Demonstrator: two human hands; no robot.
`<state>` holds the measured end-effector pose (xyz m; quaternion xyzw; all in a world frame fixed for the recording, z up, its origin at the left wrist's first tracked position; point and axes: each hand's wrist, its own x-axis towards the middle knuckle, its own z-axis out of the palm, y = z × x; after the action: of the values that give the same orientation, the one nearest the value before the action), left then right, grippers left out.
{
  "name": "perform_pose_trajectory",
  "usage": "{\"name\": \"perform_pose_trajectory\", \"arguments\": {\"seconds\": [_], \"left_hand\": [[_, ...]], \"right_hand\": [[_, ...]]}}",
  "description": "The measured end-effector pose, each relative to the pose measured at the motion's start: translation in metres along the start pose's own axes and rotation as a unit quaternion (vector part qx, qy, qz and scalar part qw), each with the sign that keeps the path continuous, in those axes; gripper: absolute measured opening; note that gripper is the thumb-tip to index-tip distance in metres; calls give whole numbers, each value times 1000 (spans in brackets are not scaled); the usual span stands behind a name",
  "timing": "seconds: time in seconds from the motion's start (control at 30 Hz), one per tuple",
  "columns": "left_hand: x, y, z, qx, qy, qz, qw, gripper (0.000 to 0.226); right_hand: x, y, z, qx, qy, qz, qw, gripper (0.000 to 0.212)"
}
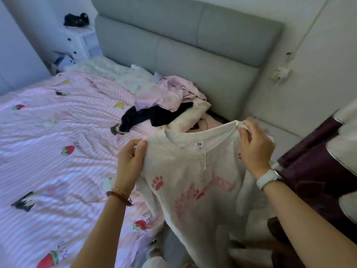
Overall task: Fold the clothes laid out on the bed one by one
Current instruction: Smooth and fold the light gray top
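Head view: a white T-shirt [185, 171] hangs in the air between both hands, held up over the near edge of the bed [58, 151]. The left hand [130, 161] has its fingers curled round the shirt's left shoulder, thumb pinching the cloth at the seam. The right hand [255, 147] pinches the other shoulder seam between thumb and fingertips, a little higher and farther from the body than the left. The neckline, with its small inner label, sits uppermost between the two hands, so the shirt's long axis runs from the collar straight down toward the person's legs, hem lowest. Red paw prints and faded red lettering show through the fabric below the hands.

Beyond the hands, toward the grey headboard [183, 41], lies a heap of pink clothes [172, 93] with a black garment [148, 117] partly under it, both well apart from the shirt. To the right of the right hand is a dark purple cloth [313, 171].
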<state>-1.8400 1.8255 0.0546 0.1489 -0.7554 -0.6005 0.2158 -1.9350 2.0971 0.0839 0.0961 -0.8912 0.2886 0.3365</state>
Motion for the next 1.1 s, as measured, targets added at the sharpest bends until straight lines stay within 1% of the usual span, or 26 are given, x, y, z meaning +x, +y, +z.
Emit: {"name": "perform_pose_trajectory", "arguments": {"seconds": [0.1,0.2,0.27,0.33,0.4,0.47,0.53,0.57,0.63,0.67,0.8,0.87,0.97,1.0,1.03,1.1], "left_hand": [[22,-3,-57,27,126,0,992,13],[58,-11,-108,61,228,20,971,11],[92,-25,-139,88,283,24,955,10],[132,-48,-165,118,316,7,941,9],[169,-79,-182,157,323,-23,933,12],[211,-123,-199,217,313,-76,922,20],[243,-173,-209,271,262,-159,913,26],[255,-198,-213,277,227,-202,911,29],[266,-244,-215,257,173,-269,912,39],[265,-264,-213,251,165,-286,910,44],[217,-325,-197,296,161,-351,874,59],[184,-342,-190,284,177,-391,857,66],[144,-358,-189,237,227,-450,831,72],[136,-361,-191,202,245,-460,829,71],[131,-363,-194,163,263,-465,829,63],[127,-365,-204,104,266,-477,831,47]], "right_hand": [[22,-53,56,72,-35,-63,995,19],[48,-113,117,115,-57,-116,985,20],[64,-149,162,122,-63,-148,979,20],[78,-180,212,136,-98,-158,973,21],[88,-198,263,137,-148,-151,968,25],[99,-215,329,109,-209,-134,963,27],[98,-223,389,45,-293,-122,947,29],[93,-223,417,9,-335,-118,935,32],[72,-215,458,-68,-408,-116,903,45],[57,-209,471,-86,-434,-114,889,50],[-18,-183,487,-66,-527,-107,840,51],[-51,-171,481,-53,-564,-102,818,49],[-89,-163,469,-15,-596,-115,794,46],[-100,-166,465,10,-603,-124,788,45],[-109,-171,461,39,-608,-140,780,44],[-129,-185,457,96,-615,-180,761,41]]}}
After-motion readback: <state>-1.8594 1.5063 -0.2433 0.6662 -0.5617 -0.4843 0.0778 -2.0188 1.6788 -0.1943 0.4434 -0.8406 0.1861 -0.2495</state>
